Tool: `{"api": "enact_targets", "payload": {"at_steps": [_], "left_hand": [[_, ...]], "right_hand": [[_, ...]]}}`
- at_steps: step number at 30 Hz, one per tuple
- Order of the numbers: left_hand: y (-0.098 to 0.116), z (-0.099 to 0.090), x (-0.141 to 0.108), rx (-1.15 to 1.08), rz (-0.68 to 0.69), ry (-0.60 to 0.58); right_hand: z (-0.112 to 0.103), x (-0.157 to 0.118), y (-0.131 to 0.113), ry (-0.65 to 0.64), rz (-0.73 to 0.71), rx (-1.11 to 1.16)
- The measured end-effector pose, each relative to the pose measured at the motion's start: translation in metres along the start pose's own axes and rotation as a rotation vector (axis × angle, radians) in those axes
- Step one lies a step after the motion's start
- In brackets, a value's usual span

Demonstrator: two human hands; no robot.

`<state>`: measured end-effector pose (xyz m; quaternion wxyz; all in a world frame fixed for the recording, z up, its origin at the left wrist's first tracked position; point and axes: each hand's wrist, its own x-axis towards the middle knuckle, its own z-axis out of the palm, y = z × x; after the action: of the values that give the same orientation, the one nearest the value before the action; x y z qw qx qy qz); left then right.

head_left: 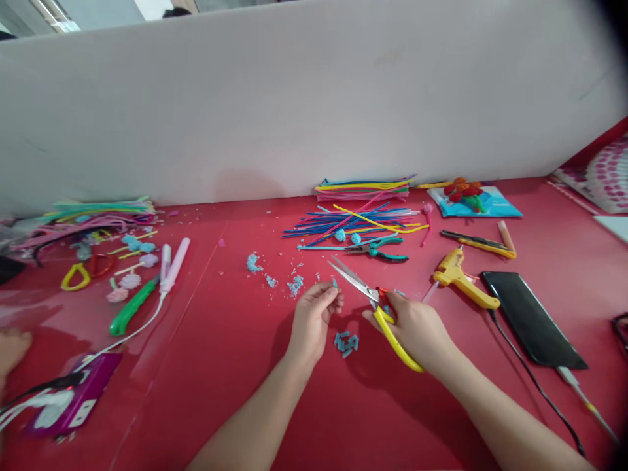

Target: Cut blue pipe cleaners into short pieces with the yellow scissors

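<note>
My left hand (pixel 316 317) pinches a small blue-grey piece (pixel 334 283) between thumb and fingertips. To its right, my right hand (pixel 417 327) grips yellow-handled scissors (pixel 360 284), whose blades are parted and point up and left, just above the piece. Several short blue-grey pieces (pixel 346 343) lie in a small group on the red table (pixel 235 405), between my forearms. Small heaps of light blue fluff (pixel 295 286) lie left of and beyond my left hand.
Pipe cleaners (pixel 363 219) and teal pliers (pixel 385 250) lie beyond my hands. A yellow glue gun (pixel 464 278) and black phone (pixel 534 320) sit right. At left are a green-handled tool (pixel 133 307), pink tool (pixel 174 265), purple power strip (pixel 81 396) and another person's hand (pixel 12 350).
</note>
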<state>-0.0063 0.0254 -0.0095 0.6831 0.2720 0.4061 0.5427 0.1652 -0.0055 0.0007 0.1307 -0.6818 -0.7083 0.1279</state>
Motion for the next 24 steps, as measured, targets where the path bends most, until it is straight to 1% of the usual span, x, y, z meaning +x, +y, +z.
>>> {"api": "enact_targets", "payload": {"at_steps": [4,6,10,14,16,19,21,24], "left_hand": [[-0.002,0.003,-0.003,0.006,-0.09,-0.072],[-0.003,0.006,-0.006,0.029,-0.155,-0.131],[-0.006,0.008,-0.012,0.124,-0.279,-0.263],[-0.009,0.008,-0.014,0.216,-0.335,-0.353],[-0.009,0.008,-0.014,0.273,-0.311,-0.352],[-0.009,0.009,-0.013,0.419,-0.171,-0.302],[-0.009,0.009,-0.013,0.511,-0.086,-0.294],[-0.009,0.01,-0.014,0.587,-0.048,-0.306]], "right_hand": [[-0.001,0.001,-0.004,-0.057,0.02,0.426],[-0.002,0.001,-0.007,-0.088,0.009,0.575],[-0.006,0.001,-0.011,-0.137,0.003,0.714],[-0.007,0.0,-0.009,-0.174,0.034,0.856],[-0.005,0.001,-0.008,-0.165,0.042,0.842],[-0.002,0.002,-0.008,-0.134,0.059,0.802],[-0.001,0.002,-0.009,-0.12,0.064,0.77],[-0.001,0.002,-0.011,-0.118,0.054,0.721]]}}
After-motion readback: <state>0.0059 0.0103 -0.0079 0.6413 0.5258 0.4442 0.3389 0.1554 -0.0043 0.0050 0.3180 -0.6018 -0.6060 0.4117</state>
